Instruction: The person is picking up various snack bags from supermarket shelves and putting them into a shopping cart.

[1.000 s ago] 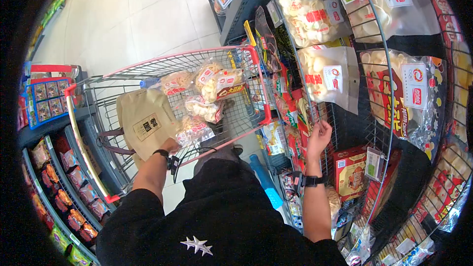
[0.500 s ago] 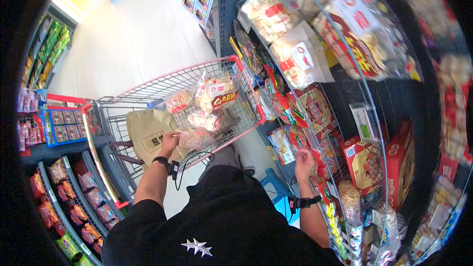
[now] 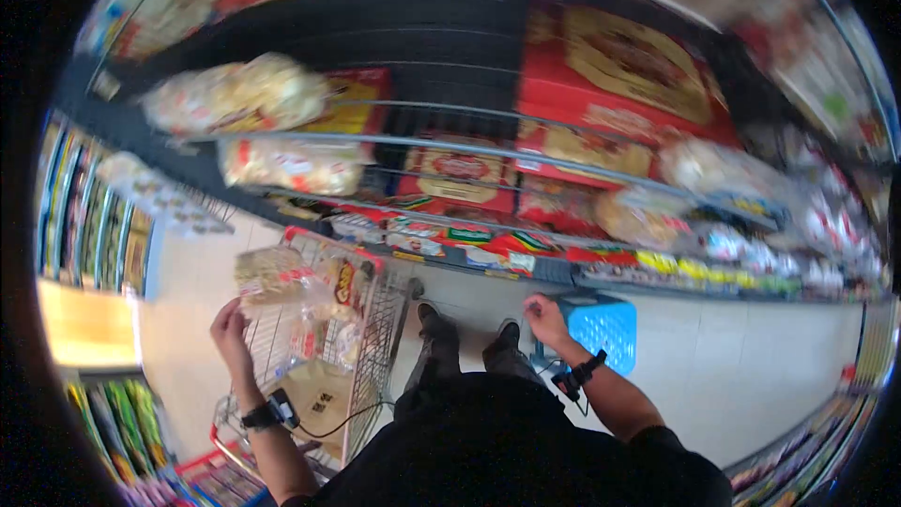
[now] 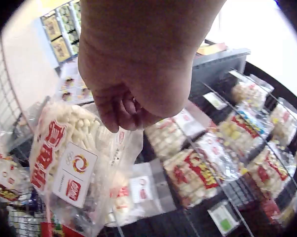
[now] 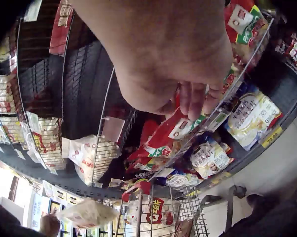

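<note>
My left hand (image 3: 231,333) pinches the top edge of a clear snack bag (image 4: 72,148) full of pale stick-shaped puffs, with red lettering and a white label. In the head view that bag hangs over the far left side of the shopping cart (image 3: 374,343). Beneath it in the cart lie a potato chip bag (image 3: 345,284), other clear snack bags and a beige tote bag (image 3: 314,380). My right hand (image 3: 547,317) hangs loosely curled, holding nothing, in front of the lower shelf. Red snack packets (image 5: 175,129) appear behind its fingers in the right wrist view.
A wire-fronted shelf with snack bags (image 3: 296,167) and red gift boxes (image 3: 615,66) runs across the front. On the floor at my right stands a blue plastic stool (image 3: 603,338). More shelves with green packets (image 3: 127,422) stand at the left.
My left hand has raised a snack bag from the cart beside the tote and carried it outward. The right hand has come down away from the shelf, and the head view has swung to face the shelf.
</note>
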The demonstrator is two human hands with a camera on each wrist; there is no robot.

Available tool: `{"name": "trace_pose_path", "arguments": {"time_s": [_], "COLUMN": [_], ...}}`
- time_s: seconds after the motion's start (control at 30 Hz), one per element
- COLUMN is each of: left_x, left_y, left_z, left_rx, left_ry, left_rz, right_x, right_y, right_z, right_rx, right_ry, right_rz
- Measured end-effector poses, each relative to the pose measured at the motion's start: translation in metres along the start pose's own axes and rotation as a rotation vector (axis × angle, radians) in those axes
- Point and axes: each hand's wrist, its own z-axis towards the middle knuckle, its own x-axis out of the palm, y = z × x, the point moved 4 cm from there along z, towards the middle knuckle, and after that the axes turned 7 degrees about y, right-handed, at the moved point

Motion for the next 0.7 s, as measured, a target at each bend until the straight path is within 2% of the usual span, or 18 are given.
{"name": "trace_pose_path", "arguments": {"time_s": [0.07,0.13,0.17,0.27,0.3,0.33,0.37,0.43,0.47,0.53,0.57,0.63,0.7], "left_x": [0.002,0.031,0.044,0.092,0.111,0.133,0.155,0.197,0.22,0.278,0.3,0.33,0.351], "left_y": [-0.024,-0.084,-0.105,-0.159,-0.175,-0.186,-0.195,-0.198,-0.193,-0.202,-0.201,-0.2,-0.201], "left_z": [0.007,-0.004,-0.008,-0.031,-0.041,-0.052,-0.062,-0.08,-0.088,-0.128,-0.147,-0.181,-0.21], "left_rx": [0.142,0.207,0.312,0.421,0.447,0.455,0.437,0.38,0.34,0.191,0.194,0.198,0.248], "left_ry": [0.002,0.057,0.141,0.228,0.285,0.294,0.281,0.31,0.353,0.459,0.525,0.609,0.68], "left_rz": [-0.002,-0.005,-0.096,-0.232,-0.291,-0.289,-0.336,-0.427,-0.469,-0.496,-0.5,-0.501,-0.273], "right_x": [-0.026,-0.046,-0.056,-0.077,-0.082,-0.087,-0.093,-0.101,-0.107,-0.112,-0.113,-0.117,-0.124], "right_y": [0.0,0.002,0.004,0.002,0.008,0.013,0.021,0.055,0.074,0.117,0.126,0.123,0.12], "right_z": [-0.017,-0.032,-0.037,-0.046,-0.05,-0.056,-0.061,-0.075,-0.083,-0.105,-0.112,-0.124,-0.138], "right_rx": [0.047,0.073,0.042,0.015,-0.064,-0.144,-0.147,-0.186,-0.196,-0.355,-0.334,-0.331,-0.279], "right_ry": [-0.048,-0.055,-0.062,-0.072,-0.086,-0.101,-0.11,0.057,0.049,0.247,0.391,0.387,0.4], "right_rz": [0.033,0.059,0.083,0.147,0.192,0.235,0.24,0.23,0.234,0.295,0.294,0.268,0.257]}}
